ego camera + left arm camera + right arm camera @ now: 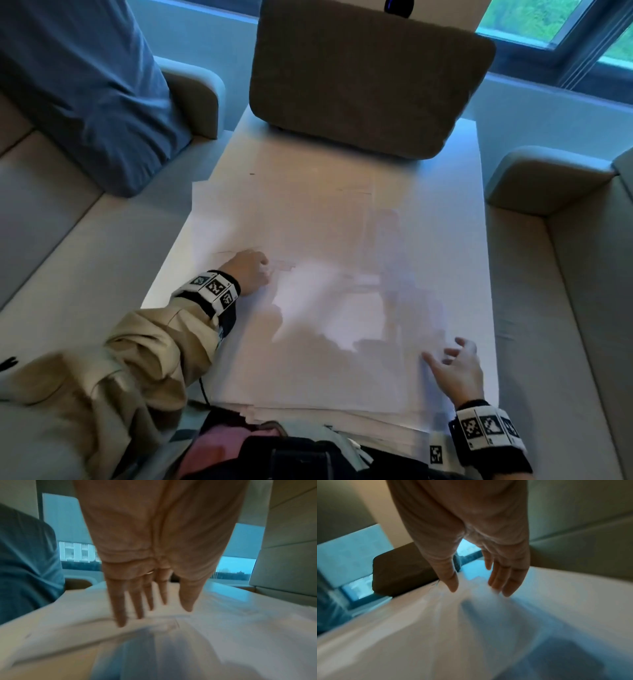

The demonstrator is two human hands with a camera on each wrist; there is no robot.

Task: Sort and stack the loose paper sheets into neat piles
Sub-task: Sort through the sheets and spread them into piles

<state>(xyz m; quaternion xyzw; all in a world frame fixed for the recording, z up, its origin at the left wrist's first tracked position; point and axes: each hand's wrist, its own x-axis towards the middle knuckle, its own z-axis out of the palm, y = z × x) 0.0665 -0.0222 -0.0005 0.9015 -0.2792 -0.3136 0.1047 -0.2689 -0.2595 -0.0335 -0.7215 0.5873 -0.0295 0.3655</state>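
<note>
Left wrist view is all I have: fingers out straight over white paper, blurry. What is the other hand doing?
Observer: The right hand is open, fingers spread, at the near right side of the paper sheets.
Operator: Any grip on a sheet there?
Observer: No. The right wrist view shows its fingertips straight, at the paper surface, pinching nothing.
Operator: How much paper is out?
Observer: Overlapping sheets cover most of the white table; some hang over its near edge.
Operator: Anything else on the table?
Observer: A brown cushion stands at the far end.
</note>
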